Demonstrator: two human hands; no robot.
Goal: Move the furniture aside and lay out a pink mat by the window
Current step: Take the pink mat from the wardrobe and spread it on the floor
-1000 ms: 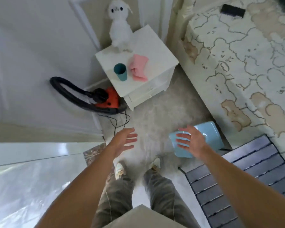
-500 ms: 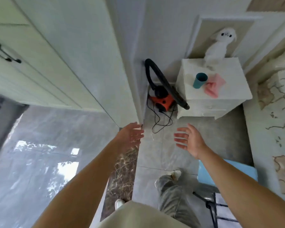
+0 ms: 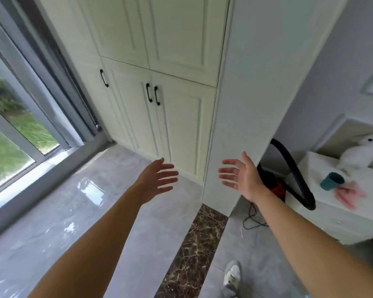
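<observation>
My left hand (image 3: 157,179) and my right hand (image 3: 240,177) reach forward at chest height, palms facing each other, fingers spread, both holding nothing. They hang in front of a tall cream wardrobe (image 3: 159,82). The large window (image 3: 11,130) with a grey frame fills the left side, with glossy grey floor tiles (image 3: 58,222) below it. No pink mat is in view. A white nightstand (image 3: 340,220) stands at the right.
On the nightstand sit a teal cup (image 3: 332,181), a folded pink cloth (image 3: 349,193) and a white plush toy (image 3: 362,151). An orange vacuum with a black hose (image 3: 293,168) stands between wardrobe and nightstand, cord on the floor. A dark marble strip (image 3: 194,250) crosses the floor. My shoe (image 3: 232,274) shows below.
My view has swung left, from the nightstand, rug and bed toward the wardrobe and window. Both hands stay open and empty, raised out ahead of me.
</observation>
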